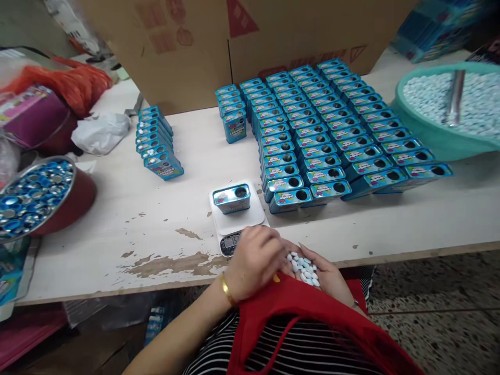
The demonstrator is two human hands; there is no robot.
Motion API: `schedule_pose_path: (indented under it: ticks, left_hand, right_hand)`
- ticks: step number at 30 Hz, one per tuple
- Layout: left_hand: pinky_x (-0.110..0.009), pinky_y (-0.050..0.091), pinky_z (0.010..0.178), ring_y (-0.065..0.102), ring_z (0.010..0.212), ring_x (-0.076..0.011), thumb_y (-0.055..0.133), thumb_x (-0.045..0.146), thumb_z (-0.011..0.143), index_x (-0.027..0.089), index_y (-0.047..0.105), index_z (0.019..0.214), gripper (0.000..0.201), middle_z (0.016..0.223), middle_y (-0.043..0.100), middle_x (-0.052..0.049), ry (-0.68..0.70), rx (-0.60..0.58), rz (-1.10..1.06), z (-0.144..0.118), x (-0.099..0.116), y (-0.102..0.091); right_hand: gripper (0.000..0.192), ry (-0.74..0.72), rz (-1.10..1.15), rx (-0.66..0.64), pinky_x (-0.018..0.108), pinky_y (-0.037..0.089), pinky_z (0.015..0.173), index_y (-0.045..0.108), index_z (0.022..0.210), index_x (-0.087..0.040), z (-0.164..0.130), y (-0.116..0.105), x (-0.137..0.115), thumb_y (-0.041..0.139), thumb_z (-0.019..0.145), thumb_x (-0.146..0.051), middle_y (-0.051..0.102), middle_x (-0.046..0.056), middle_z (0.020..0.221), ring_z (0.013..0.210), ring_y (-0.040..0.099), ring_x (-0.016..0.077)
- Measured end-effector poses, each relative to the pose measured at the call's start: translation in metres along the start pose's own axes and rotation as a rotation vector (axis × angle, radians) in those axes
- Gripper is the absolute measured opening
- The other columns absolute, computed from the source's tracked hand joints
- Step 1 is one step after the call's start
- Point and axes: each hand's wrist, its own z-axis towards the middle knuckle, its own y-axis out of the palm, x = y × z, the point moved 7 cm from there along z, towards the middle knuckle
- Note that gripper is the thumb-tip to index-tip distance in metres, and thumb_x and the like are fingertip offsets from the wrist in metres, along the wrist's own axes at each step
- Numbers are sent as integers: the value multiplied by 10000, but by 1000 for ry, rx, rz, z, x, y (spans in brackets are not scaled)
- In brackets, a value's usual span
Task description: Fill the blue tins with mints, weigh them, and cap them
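One white table [191,161] bears one cardboard box [187,67] and a block of blue tins [316,151] in four long files plus a short one, too overlapped to total surely. At the right stands one green basin [429,146]; at the left, one red bowl [76,200]. One white scale [257,212] sits near the front edge. The right hand [330,278] is cupped palm up, fingers apart; the left hand [255,258] bends over it, its grip hidden. One tin [232,201] rests on the scale; roughly two dozen candies [304,270] lie in the right palm.
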Motion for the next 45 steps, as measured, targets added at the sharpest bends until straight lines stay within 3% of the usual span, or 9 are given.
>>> schedule_pose_path:
  ticks: [3, 5, 10, 19, 23, 28, 34, 41, 45]
  left_hand:
    - [-307, 393, 760, 542, 858, -146, 545, 179, 870, 188, 543, 930, 61, 901, 617, -30, -76, 236, 72, 13, -28, -42]
    - [-315, 389, 771, 556, 853, -146, 571, 185, 860, 193, 549, 913, 58, 885, 627, -21, -108, 311, 130, 21, -44, -60]
    - [-353, 375, 807, 582, 909, -172, 547, 250, 886, 209, 579, 992, 118, 956, 657, -31, -190, 223, 230, 30, -76, -68]
    - [-399, 420, 913, 564, 1052, -216, 572, 362, 863, 212, 568, 1116, 295, 1087, 621, -71, -265, 207, 242, 11, -113, -96]
    - [-379, 449, 885, 576, 1003, -199, 539, 356, 880, 202, 572, 1111, 280, 1053, 618, -68, -320, 213, 194, 6, -124, -97]
    - [-379, 452, 897, 575, 1000, -193, 541, 378, 877, 201, 559, 1136, 315, 1056, 613, -71, -290, 169, 148, 10, -124, -88]
    - [-417, 428, 945, 541, 1099, -236, 670, 513, 749, 236, 485, 1250, 602, 1182, 592, -82, -248, 33, 134, 14, -121, -74]
    - [-432, 394, 969, 519, 1128, -251, 684, 546, 718, 253, 430, 1303, 702, 1221, 568, -93, -231, -25, 120, 11, -118, -67]
    - [-374, 418, 880, 551, 1007, -216, 636, 468, 796, 227, 472, 1241, 532, 1118, 603, -79, -178, -88, 146, 18, -115, -64]
  right_hand:
    - [305, 65, 91, 11, 341, 450, 1017, 663, 1064, -114, 3, 2, 2, 448, 878, -223, 673, 107, 1156, 1143, 596, 198]
    - [316, 98, 148, 23, 320, 451, 1014, 652, 1083, -106, 4, 3, 3, 431, 889, -223, 654, 112, 1197, 1168, 579, 202]
    - [307, 90, 189, 6, 312, 460, 1004, 645, 1090, -96, 7, 2, -1, 432, 902, -213, 644, 128, 1213, 1177, 572, 206]
    - [309, 56, 224, 67, 308, 471, 998, 651, 1080, -85, 12, -8, -15, 421, 906, -197, 644, 135, 1211, 1188, 561, 216]
    - [312, 54, 213, 84, 306, 464, 1005, 645, 1089, -88, 13, -9, -19, 418, 907, -201, 648, 141, 1203, 1169, 578, 202]
    - [316, 53, 206, 95, 304, 465, 1004, 645, 1085, -96, 15, -9, -20, 405, 912, -209, 651, 132, 1200, 1176, 573, 195]
    - [330, 52, 212, 100, 311, 463, 1007, 637, 1108, -89, 14, -8, -21, 402, 910, -209, 640, 140, 1217, 1191, 560, 206]
    - [328, 63, 210, 105, 310, 467, 1002, 638, 1105, -89, 14, -8, -20, 401, 913, -210, 655, 139, 1191, 1169, 578, 201]
    - [327, 64, 233, 115, 309, 488, 975, 655, 1080, -95, 16, -8, -19, 391, 918, -202, 663, 132, 1180, 1158, 585, 202]
